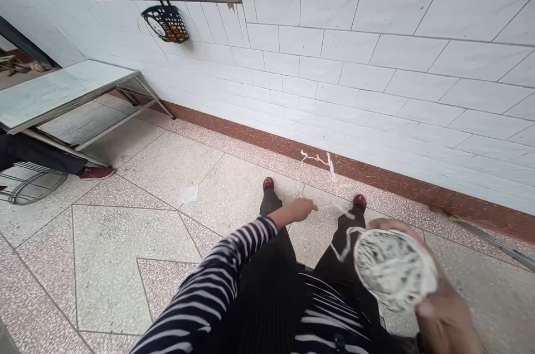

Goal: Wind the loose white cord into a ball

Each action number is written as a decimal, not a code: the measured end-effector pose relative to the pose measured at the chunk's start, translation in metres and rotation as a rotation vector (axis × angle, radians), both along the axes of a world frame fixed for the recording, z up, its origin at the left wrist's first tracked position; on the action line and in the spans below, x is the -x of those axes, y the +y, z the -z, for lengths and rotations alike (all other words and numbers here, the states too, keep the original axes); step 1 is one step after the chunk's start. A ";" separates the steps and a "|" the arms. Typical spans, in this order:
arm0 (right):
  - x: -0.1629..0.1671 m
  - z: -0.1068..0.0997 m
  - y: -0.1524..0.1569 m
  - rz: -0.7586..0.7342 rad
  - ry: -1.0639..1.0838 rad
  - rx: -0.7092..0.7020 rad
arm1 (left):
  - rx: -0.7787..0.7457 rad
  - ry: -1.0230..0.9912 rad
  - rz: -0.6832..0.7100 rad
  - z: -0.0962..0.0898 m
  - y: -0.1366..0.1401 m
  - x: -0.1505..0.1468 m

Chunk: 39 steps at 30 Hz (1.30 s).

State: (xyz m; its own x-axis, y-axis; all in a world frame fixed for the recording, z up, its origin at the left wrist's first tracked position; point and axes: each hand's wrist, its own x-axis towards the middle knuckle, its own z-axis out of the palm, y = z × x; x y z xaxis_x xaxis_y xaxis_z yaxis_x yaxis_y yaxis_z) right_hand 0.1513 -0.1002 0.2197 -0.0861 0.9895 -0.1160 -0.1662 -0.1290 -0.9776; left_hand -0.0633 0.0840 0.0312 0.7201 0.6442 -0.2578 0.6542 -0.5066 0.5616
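In my right hand (pixel 449 304) is a round bundle of white cord (pixel 390 267), tilted toward me; its strands are blurred. My fingers wrap its far rim and right side. A loose white strand (pixel 346 245) hangs from its left edge. My left hand (pixel 301 209) is closed, fingers pinched, above the floor between my feet. Faint, motion-smeared cord passes by its fingertips, and it seems to hold that cord. More of the white cord (pixel 315 159) loops beyond the hand, in front of the wall base; whether it touches the floor I cannot tell.
A white tiled wall (pixel 334 81) rises ahead. At left stands a metal-framed table (pixel 79 86), with another person's shoe (pixel 97 172) and a wire rack (pixel 33 184) near it. A black basket (pixel 166 22) hangs below the barred window. White paper (pixel 189 194) lies on the floor.
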 end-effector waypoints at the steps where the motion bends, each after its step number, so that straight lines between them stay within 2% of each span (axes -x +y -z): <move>1: 0.005 0.011 0.013 -0.052 0.078 0.058 | 0.064 -0.020 -0.114 0.003 -0.015 0.017; 3: 0.019 0.031 0.035 -0.109 0.110 0.149 | 0.155 -0.225 -0.272 -0.004 -0.043 0.040; 5: 0.035 0.046 0.049 -0.123 0.046 0.194 | 0.214 -0.505 -0.370 -0.022 -0.070 0.050; 7: 0.050 0.054 0.057 -0.147 -0.006 0.191 | 0.318 -0.708 -0.409 -0.041 -0.092 0.049; 10: 0.064 0.056 0.062 -0.205 0.041 0.180 | 0.445 -0.838 -0.502 -0.060 -0.108 0.041; 14: 0.063 0.052 0.060 -0.199 0.109 0.193 | 0.450 -0.868 -0.586 -0.064 -0.104 0.035; 19: 0.053 0.052 0.051 -0.082 0.159 0.246 | 0.234 -0.863 -0.655 -0.070 -0.090 0.032; 21: 0.053 0.053 0.049 -0.028 0.175 0.256 | 0.201 -0.885 -0.626 -0.075 -0.089 0.030; 25: 0.058 0.056 0.051 -0.059 0.173 0.250 | 0.381 -0.907 -0.510 -0.079 -0.095 0.026; 31: 0.058 0.061 0.048 -0.100 0.160 0.236 | 0.554 -0.894 -0.607 -0.071 -0.101 0.028; 35: 0.056 0.063 0.043 -0.093 0.151 0.240 | 0.535 -0.876 -0.561 -0.069 -0.102 0.027; 39: 0.060 0.057 0.038 -0.168 0.157 0.253 | 0.469 -0.823 -0.569 -0.063 -0.096 0.024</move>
